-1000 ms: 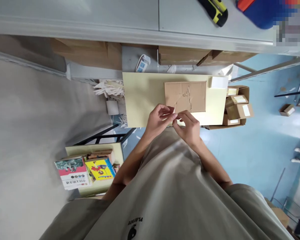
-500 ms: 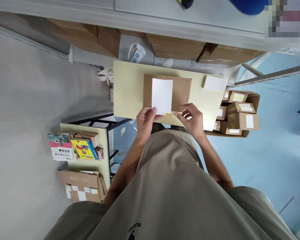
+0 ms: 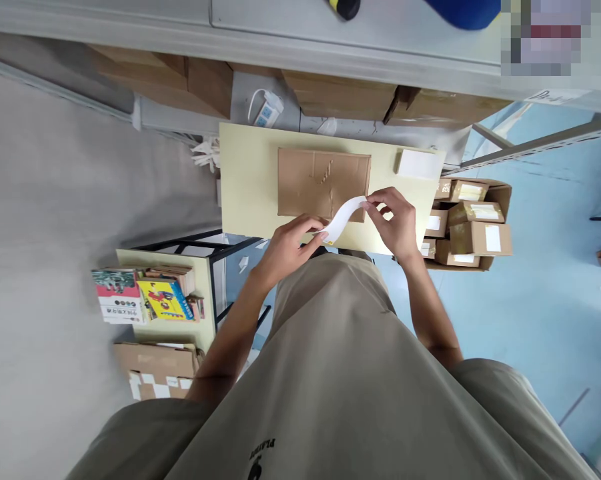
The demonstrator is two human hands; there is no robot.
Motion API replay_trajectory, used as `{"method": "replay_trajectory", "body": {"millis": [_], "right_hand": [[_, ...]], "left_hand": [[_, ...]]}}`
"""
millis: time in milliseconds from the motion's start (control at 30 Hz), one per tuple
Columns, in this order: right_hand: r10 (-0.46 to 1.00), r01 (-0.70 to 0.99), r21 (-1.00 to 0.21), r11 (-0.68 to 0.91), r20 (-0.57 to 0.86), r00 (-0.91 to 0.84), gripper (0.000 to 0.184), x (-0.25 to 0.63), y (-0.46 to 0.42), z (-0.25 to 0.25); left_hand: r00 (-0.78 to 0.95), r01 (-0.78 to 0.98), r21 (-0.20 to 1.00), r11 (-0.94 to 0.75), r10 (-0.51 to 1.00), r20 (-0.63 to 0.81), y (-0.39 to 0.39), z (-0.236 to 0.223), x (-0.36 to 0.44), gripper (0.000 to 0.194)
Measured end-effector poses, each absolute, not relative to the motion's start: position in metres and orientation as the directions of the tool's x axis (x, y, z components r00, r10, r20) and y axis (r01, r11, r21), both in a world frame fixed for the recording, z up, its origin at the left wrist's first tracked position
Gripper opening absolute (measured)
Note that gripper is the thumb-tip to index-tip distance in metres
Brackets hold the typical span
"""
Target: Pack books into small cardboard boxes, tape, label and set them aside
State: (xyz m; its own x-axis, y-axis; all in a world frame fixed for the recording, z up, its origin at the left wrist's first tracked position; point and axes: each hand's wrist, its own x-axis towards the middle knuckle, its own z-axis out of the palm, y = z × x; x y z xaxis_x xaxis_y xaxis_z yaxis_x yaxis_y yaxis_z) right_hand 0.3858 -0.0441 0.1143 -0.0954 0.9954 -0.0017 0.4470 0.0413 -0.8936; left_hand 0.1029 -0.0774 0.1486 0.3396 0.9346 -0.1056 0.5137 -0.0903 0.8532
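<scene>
A white label sheet (image 3: pixel 344 217) with a small yellow mark at its near edge is bent into an S-curve between my hands. My left hand (image 3: pixel 293 247) pinches its left end between thumb and fingers. At the upper right end, my right hand (image 3: pixel 393 219) grips the sheet with thumb and fingertips. Behind the sheet, a flat cardboard box (image 3: pixel 320 180) lies on the pale yellow table (image 3: pixel 247 180), its top creased. The sheet hangs over the box's near right edge; whether it touches the box I cannot tell.
On the table's right lies a stack of white sheets (image 3: pixel 420 163). A carton of small labelled boxes (image 3: pixel 483 238) stands to the right. Books (image 3: pixel 165 299) lie on a low stand at left. A power strip (image 3: pixel 269 110) and larger cartons sit beneath the grey shelf (image 3: pixel 130 33).
The sheet has gone from lying flat over the box to being curved and seen nearly edge-on. My right hand has taken hold of its far end, uncovering the box top.
</scene>
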Motion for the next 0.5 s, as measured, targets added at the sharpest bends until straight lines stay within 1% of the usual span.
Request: {"method": "replay_trajectory", "body": {"millis": [67,167,300,400,500], "right_hand": [[0.993,0.457,-0.887,0.062,0.011,-0.113,0.038,0.384,-0.046,0.116],[0.995,0.503,-0.861,0.075,0.032,-0.094,0.042,0.379,-0.056,0.125],[0.996,0.592,-0.803,0.069,0.026,-0.080,0.039,0.368,-0.077,0.139],[0.993,0.639,-0.762,0.103,0.044,-0.106,0.036,0.358,-0.094,0.145],[0.982,0.656,-0.734,0.177,0.085,-0.170,0.034,0.347,-0.107,0.147]], "left_hand": [[0.312,0.518,0.854,-0.052,0.941,-0.133,-0.079,0.147,0.100,0.021],[0.169,0.458,0.885,0.084,0.969,-0.180,-0.082,0.135,0.097,0.027],[-0.037,0.213,0.938,0.275,0.961,-0.273,-0.087,0.109,0.093,0.040],[-0.109,0.075,0.929,0.363,0.929,-0.354,-0.088,0.090,0.089,0.051],[-0.169,-0.016,0.916,0.400,0.902,-0.397,-0.085,0.078,0.085,0.060]]}}
